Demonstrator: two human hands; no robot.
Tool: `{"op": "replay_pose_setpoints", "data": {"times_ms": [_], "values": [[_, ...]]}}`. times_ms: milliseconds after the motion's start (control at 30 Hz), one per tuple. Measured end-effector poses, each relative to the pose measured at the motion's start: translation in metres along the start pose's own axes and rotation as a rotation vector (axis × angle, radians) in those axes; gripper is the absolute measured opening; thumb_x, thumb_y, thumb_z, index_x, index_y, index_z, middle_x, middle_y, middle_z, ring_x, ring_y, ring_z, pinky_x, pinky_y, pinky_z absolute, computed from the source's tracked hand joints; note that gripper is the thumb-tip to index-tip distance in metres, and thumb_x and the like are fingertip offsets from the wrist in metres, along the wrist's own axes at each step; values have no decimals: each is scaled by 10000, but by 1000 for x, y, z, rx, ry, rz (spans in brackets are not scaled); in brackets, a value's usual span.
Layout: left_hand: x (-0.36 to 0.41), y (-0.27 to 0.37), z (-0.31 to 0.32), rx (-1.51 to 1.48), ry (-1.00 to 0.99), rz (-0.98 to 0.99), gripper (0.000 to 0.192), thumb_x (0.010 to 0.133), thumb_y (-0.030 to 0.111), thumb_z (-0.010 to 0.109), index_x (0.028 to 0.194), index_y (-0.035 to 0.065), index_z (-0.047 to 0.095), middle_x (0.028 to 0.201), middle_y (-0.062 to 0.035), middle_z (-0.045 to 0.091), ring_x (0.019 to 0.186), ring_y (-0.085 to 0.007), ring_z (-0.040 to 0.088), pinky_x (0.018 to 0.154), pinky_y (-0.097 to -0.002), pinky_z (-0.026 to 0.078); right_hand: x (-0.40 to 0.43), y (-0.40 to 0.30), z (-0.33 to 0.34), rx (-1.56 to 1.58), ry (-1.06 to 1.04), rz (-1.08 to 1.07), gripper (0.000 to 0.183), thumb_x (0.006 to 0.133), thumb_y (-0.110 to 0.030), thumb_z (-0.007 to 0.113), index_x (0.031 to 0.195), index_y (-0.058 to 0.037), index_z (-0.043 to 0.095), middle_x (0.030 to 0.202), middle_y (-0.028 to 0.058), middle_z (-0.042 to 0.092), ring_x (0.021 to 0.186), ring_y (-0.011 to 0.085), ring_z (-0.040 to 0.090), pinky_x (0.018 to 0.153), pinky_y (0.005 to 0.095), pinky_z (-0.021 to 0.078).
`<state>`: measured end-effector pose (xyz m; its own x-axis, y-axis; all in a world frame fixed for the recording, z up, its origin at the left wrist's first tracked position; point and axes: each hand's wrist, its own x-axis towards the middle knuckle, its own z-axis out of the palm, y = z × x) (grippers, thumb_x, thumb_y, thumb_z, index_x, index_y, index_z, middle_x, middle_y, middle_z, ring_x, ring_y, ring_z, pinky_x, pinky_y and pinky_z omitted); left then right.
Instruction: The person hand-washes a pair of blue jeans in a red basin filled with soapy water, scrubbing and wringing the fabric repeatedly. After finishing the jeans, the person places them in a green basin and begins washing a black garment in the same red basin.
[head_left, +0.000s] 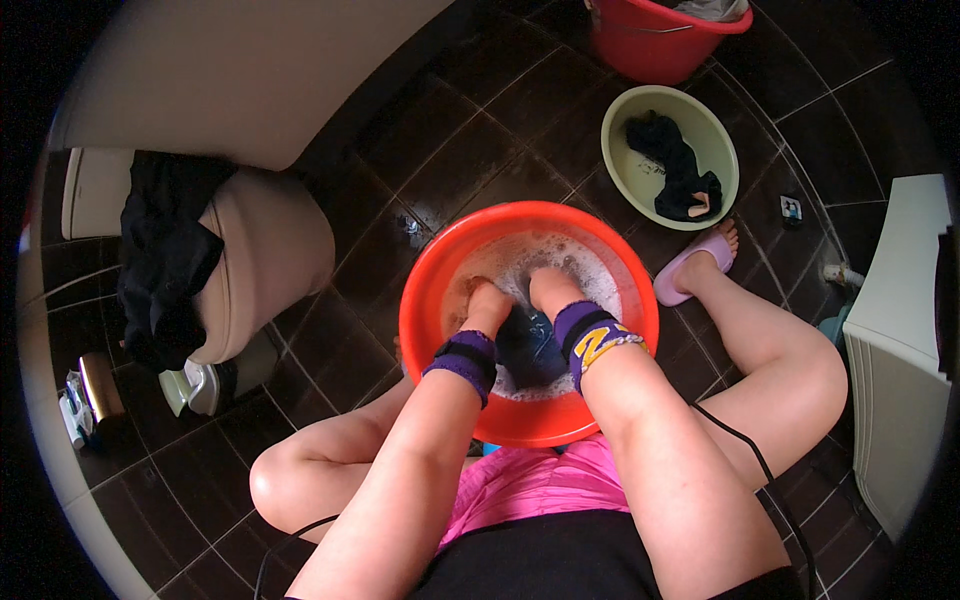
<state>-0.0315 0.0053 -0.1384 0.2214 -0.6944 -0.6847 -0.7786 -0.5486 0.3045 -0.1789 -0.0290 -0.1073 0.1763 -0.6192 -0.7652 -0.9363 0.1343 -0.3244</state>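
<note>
An orange-red plastic basin (529, 433) of sudsy water stands on the floor between my bent legs. Both my left hand (490, 304) and my right hand (553, 289) reach down into it, their fingers hidden under the murky water and foam (604, 274). Between my wrists a dark cloth (531, 346) lies in the water, with light marks on it. Whether either hand grips the cloth cannot be seen. Purple wristbands with black straps circle both wrists; the right wristband (589, 341) bears a yellow figure.
Beyond the basin sits a pale green basin (613, 161) holding a dark wet garment (679, 169). Behind it is a red bucket (645, 49). Black clothing (169, 247) drapes over a toilet (274, 251) at left. A white cabinet-like appliance (896, 375) stands at right. Black cables run beside my arms.
</note>
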Motion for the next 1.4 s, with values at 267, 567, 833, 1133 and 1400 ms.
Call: {"op": "replay_pose_setpoints", "data": {"times_ms": [267, 567, 833, 1133, 1400], "values": [[-30, 0, -39, -66, -39, 168, 733, 573, 307, 888, 1162, -45, 630, 1107, -188, 685, 1059, -312, 649, 925, -367, 504, -29, -9, -50, -45, 108, 50, 450, 813, -95, 580, 1244, -210, 645, 1287, 124, 614, 1203, 305, 578, 1013, 398, 453], [-73, -20, -92, -160, -222, 172, 679, 576, 310, 888, 1141, 9, 661, 1082, -141, 699, 1039, -256, 663, 920, -334, 496, -120, 15, -91, 1, 176, -251, 737, 567, -310, 883, 1225, -130, 603, 1239, 128, 625, 1164, 311, 584, 968, 413, 471], [-152, -7, -149, -344, -103, 538, 356, 723, 243, 831, 975, 20, 716, 1049, -50, 652, 981, -171, 620, 881, -278, 466, -185, 38, -107, 48, 316, -520, 451, 674, -358, 837, 1040, -137, 694, 1044, 146, 676, 1050, 297, 618, 912, 405, 476], [-178, 42, -109, -1415, -180, 280, 421, 980, 400, 554, 1198, 40, 565, 1121, -106, 664, 989, -240, 661, 891, -413, 535, -152, 44, -72, 1099, 421, -888, 273, 883, -82, 634, 1139, -65, 542, 1123, 55, 595, 1083, 179, 560, 985, 319, 418], [-171, 49, -74, -1626, -491, 500, 450, 987, 399, 525, 1334, 114, 496, 1001, -61, 605, 900, -187, 602, 819, -347, 522, -233, -46, -44, 662, 937, -717, 285, 692, -350, 812, 842, -161, 661, 830, 60, 571, 741, 263, 640, 647, 372, 533]]}}
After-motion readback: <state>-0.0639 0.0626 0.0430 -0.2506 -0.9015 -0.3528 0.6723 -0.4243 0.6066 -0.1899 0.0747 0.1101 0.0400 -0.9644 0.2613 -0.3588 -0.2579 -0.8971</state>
